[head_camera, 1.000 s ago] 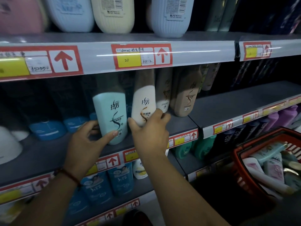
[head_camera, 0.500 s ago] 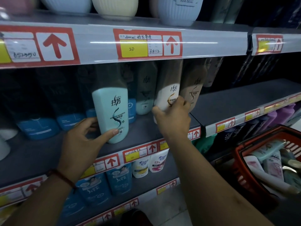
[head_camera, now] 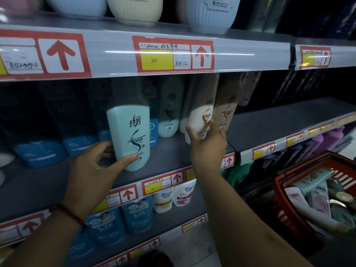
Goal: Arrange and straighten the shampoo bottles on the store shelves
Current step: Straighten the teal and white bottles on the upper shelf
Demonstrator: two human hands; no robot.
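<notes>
a person faces store shelves, both arms reaching to the middle shelf. the left hand cups the base of a pale teal bottle, thumb across its front near the bottom and fingers curled behind; the bottle stands upright near the shelf's front edge. the right hand pinches the lower part of a white bottle between thumb and fingers, just left of a tan bottle and in front of more bottles in that row. a second teal bottle stands further back, between the two hands.

the step in hand looks like setting the white bottle into line with its neighbours while the teal one is steadied. the next move likely calls for squaring both labels to the front and easing the teal bottle into its own column.

right of and below the right hand sits a red basket, holding several bottles lying loose on their sides. on the shelf below the hands stand blue bottles and small white bottles.
</notes>
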